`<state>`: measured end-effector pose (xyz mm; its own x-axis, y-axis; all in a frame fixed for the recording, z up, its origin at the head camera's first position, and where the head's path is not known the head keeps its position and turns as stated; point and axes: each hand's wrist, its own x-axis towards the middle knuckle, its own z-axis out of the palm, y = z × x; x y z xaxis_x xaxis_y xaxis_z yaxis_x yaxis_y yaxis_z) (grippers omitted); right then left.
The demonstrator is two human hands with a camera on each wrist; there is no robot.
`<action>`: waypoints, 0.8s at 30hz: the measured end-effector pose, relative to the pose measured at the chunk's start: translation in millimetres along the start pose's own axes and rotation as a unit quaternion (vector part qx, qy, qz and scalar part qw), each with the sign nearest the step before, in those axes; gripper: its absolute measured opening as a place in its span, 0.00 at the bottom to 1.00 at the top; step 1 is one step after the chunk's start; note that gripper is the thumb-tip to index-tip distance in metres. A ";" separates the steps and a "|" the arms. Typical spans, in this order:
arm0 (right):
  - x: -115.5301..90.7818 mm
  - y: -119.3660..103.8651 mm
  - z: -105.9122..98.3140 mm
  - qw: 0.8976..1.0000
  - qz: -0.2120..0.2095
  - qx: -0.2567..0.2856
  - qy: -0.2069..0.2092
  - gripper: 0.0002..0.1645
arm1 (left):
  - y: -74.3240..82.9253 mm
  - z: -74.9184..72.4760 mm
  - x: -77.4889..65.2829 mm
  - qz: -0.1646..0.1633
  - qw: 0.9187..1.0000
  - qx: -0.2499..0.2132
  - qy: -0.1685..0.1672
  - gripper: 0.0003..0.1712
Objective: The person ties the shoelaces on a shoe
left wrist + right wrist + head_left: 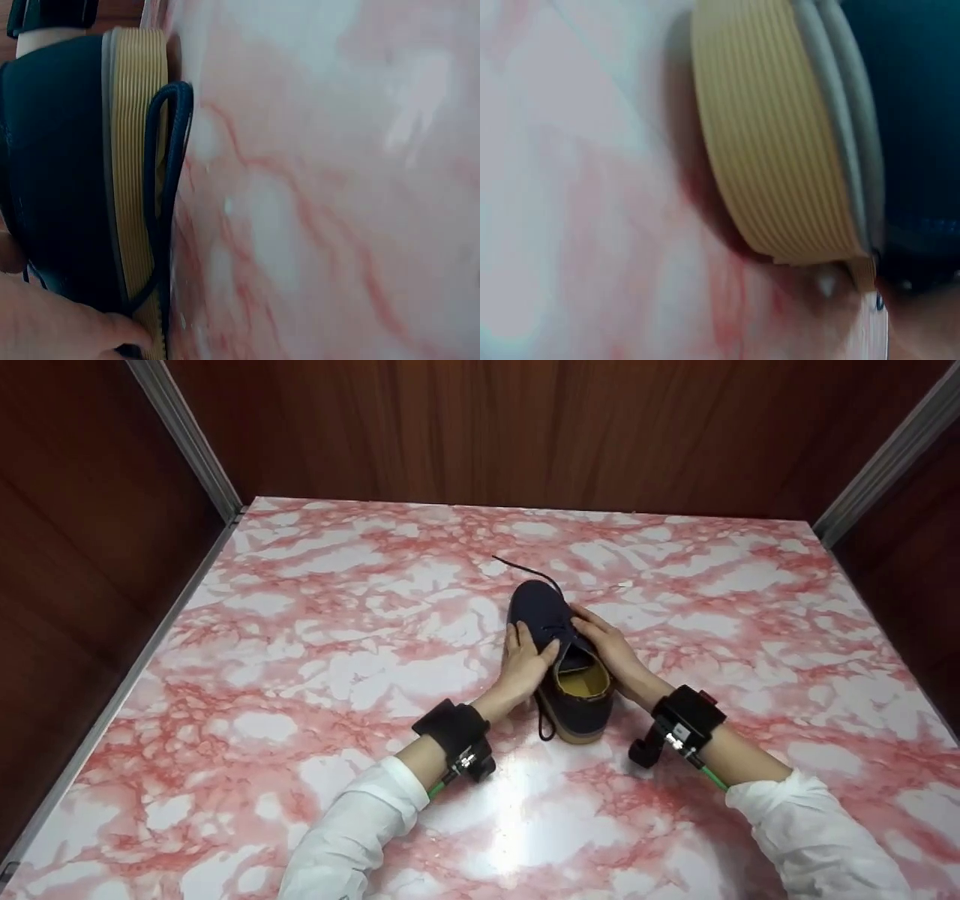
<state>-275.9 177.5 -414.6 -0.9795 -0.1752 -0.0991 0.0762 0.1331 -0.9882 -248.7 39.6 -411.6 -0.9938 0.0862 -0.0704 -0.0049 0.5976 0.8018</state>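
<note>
A dark navy lace-up shoe (pixel 541 611) with a tan ribbed sole (pixel 769 142) and a yellow insole (pixel 583 682) lies on the marbled tabletop, toe pointing away from me. My left hand (pixel 523 669) grips its left side, the thumb on the upper beside the opening and the fingers along the flank. On the opposite side my right hand (pixel 611 651) holds the shoe, fingers near the eyelets. One loose shoelace (pixel 525 568) trails past the toe. Another lace hangs in a loop (pixel 178 127) against the left side of the sole.
The red-and-white marbled tabletop (pixel 360 675) spreads around the shoe. A dark wood panel (pixel 525 435) stands along the back, with more panels and metal posts (pixel 187 435) at both sides. Each wrist wears a black camera strap (pixel 454 729).
</note>
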 end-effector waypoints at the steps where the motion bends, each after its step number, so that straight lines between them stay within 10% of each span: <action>1: -1.5 -0.2 1.7 1.000 0.001 0.005 0.012 0.24 | -1.0 -1.7 1.5 0.006 1.000 -0.004 -0.008 0.39; 13: -14.0 -1.0 16.7 0.995 -0.013 0.002 0.100 0.29 | -7.6 -15.8 16.9 0.041 0.992 -0.046 -0.109 0.39; 24: 9.6 -1.9 -26.4 0.975 -0.104 -0.194 0.008 0.30 | -9.0 -25.1 1.0 0.088 0.992 -0.048 -0.072 0.45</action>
<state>-290.4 201.3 -410.6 -0.9690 -0.2240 0.1043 -0.1986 0.4554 -0.8679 -252.4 14.3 -404.1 -0.9542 0.2993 -0.0019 0.1507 0.4858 0.8610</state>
